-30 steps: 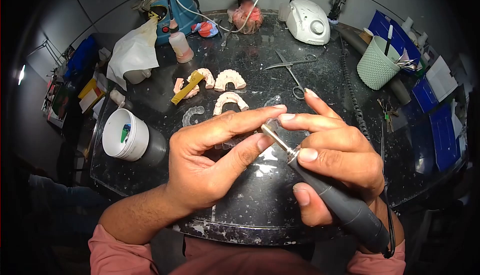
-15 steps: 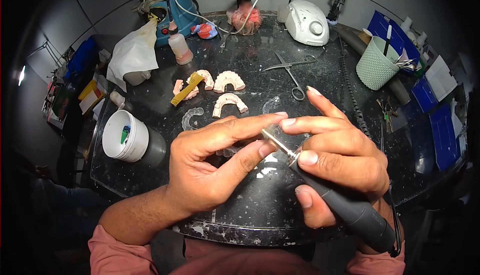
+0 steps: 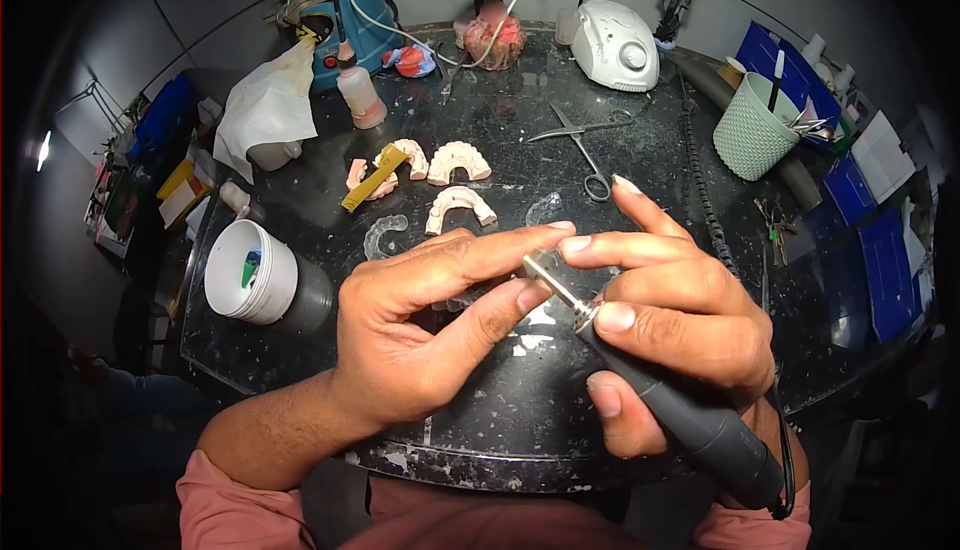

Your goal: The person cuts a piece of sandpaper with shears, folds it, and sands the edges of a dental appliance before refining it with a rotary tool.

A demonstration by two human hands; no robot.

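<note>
My right hand (image 3: 680, 310) is wrapped round a black rotary handpiece (image 3: 700, 420), its metal tip (image 3: 552, 283) pointing up and left. Between the fingertips of my left hand (image 3: 430, 320) is a small clear dental aligner (image 3: 546, 256), mostly hidden by the fingers. The handpiece tip meets or nearly meets it; contact is hard to make out. My right index fingertip is close against the left index fingertip. Beyond my hands lie another clear aligner (image 3: 383, 237) and one more clear aligner (image 3: 543, 210), near several plaster dental models (image 3: 459, 163).
Scissors (image 3: 580, 150) lie open on the black table (image 3: 480, 430). At left stands a white tub (image 3: 250, 270); farther back are a pink bottle (image 3: 360, 98) and a white control box (image 3: 615, 47). A green woven cup (image 3: 752, 135) of tools and a coiled cord (image 3: 702, 185) are at right.
The handpiece has shifted slightly, its rear end moving a little left and down with my right hand. My left hand has hardly moved.
</note>
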